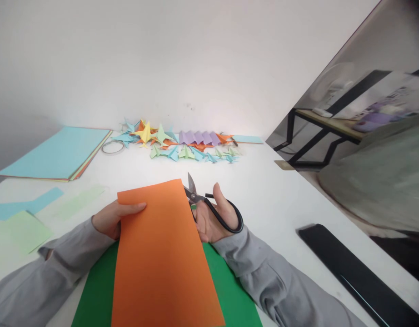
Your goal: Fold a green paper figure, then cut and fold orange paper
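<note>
An orange sheet of paper is held up in front of me, its top edge slightly tilted. My left hand grips its upper left side, thumb on the front face and the other fingers hidden behind. At the right edge of the sheet, my right hand has black-handled scissors hooked on it, with the blades parted and pointing up and away. Part of one blade and some right fingers are hidden behind the paper. Beneath lies a green mat or sheet on the white table.
A stack of coloured paper lies at the back left. Blue and green paper scraps are nearer. Folded paper figures line the wall beside pleated purple paper. A long black object lies at right; a person's clothing is beyond.
</note>
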`<action>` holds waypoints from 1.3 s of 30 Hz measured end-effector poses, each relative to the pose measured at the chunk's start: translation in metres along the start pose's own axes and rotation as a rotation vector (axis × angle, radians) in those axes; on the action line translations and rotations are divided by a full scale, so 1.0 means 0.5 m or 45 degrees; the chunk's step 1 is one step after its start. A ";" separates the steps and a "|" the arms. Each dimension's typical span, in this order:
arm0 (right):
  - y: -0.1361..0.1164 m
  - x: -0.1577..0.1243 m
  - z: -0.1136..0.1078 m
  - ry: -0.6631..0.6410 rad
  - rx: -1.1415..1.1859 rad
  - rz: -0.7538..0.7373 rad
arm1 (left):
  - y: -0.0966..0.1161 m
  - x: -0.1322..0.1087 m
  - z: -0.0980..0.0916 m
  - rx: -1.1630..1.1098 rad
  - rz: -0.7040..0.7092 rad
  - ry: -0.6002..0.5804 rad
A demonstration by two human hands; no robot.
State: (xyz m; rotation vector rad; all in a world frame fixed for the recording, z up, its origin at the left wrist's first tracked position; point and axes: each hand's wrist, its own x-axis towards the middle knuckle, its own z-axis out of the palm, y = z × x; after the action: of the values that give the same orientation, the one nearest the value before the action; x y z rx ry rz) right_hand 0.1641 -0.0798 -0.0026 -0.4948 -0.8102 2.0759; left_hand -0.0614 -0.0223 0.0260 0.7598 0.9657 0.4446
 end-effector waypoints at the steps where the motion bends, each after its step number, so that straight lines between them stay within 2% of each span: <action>1: 0.000 0.000 0.002 0.017 -0.009 -0.008 | 0.001 -0.001 0.001 0.001 -0.007 0.000; 5: -0.004 0.003 0.015 0.050 -0.034 -0.079 | 0.003 -0.001 0.005 -0.009 -0.024 0.028; 11: -0.002 0.007 0.021 0.118 -0.052 -0.056 | 0.003 -0.001 0.007 -0.030 -0.026 0.031; 14: -0.006 0.004 0.013 0.140 -0.017 -0.147 | 0.004 -0.002 0.005 -0.046 -0.023 0.075; 17: -0.019 -0.003 0.005 0.218 -0.015 -0.240 | 0.004 0.000 -0.001 -0.050 -0.004 0.095; 23: -0.033 -0.003 0.000 0.361 -0.136 -0.282 | 0.006 0.001 -0.002 -0.022 -0.001 0.115; 25: -0.030 0.000 -0.004 0.541 -0.328 -0.377 | 0.007 -0.001 0.000 -0.024 0.013 0.148; 28: -0.025 0.000 -0.015 1.037 -0.869 -0.597 | 0.008 -0.001 0.001 -0.011 0.041 0.180; 30: -0.025 -0.004 -0.026 1.347 -1.329 -0.610 | 0.008 0.000 0.000 0.005 0.093 0.151; 32: -0.029 -0.009 -0.041 1.560 -1.763 -0.499 | 0.008 0.002 -0.003 0.027 0.171 0.077; 34: -0.036 -0.013 -0.059 1.696 -2.047 -0.377 | 0.008 0.003 -0.006 0.068 0.243 -0.021; 37: -0.051 -0.018 -0.090 1.823 -2.247 -0.146 | 0.006 0.005 -0.012 0.137 0.309 -0.128; 39: -0.062 -0.020 -0.107 1.914 -2.254 -0.005 | 0.005 0.005 -0.015 0.152 0.350 -0.155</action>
State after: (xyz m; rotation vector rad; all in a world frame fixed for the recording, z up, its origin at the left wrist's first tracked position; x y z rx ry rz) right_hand 0.2191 -0.0546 -0.0184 -2.3774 -1.2711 -0.0392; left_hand -0.0665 -0.0161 0.0237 1.0225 0.7814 0.5760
